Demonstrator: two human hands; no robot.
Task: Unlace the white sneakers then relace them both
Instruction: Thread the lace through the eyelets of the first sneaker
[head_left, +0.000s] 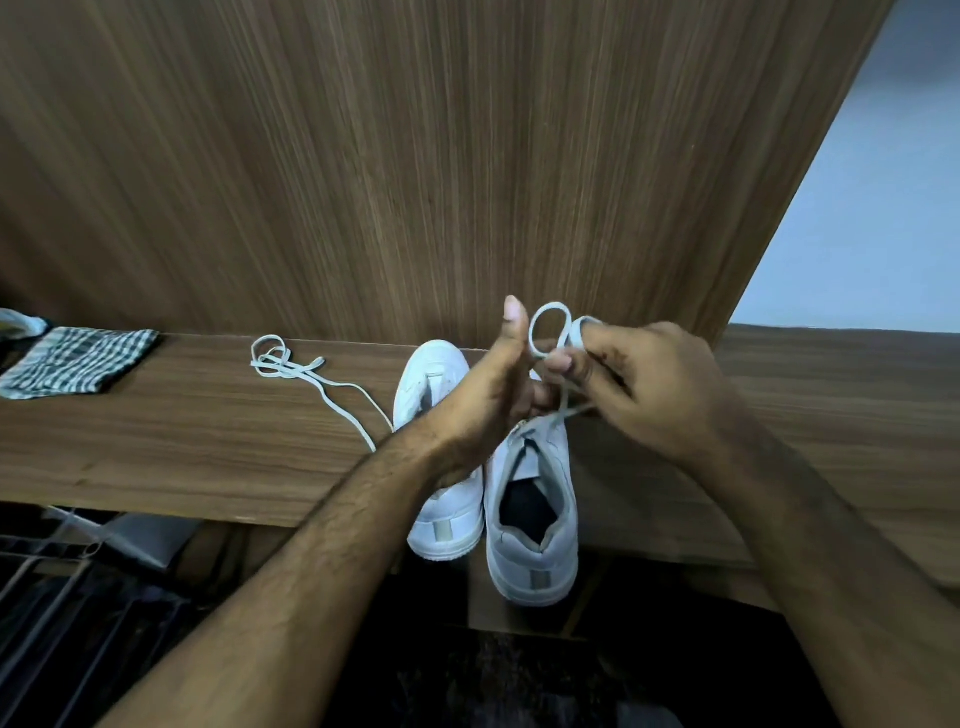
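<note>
Two white sneakers stand side by side on a wooden shelf (182, 441), heels toward me. The left sneaker (441, 499) shows no lace; a loose white lace (306, 376) lies on the shelf to its left. Above the right sneaker (535, 519) my right hand (654, 389) pinches a white lace (550, 332) that forms a loop over its fingers, and the lace runs down to that shoe. My left hand (493, 384) is beside it, thumb up, fingers curled at the lace near the shoe's front; the eyelets are hidden behind my hands.
A wooden panel (415, 156) rises right behind the shelf. A folded checked cloth (78, 361) lies at the shelf's far left. Both heels overhang the front edge. Dark clutter and metal bars (62, 582) sit below at left.
</note>
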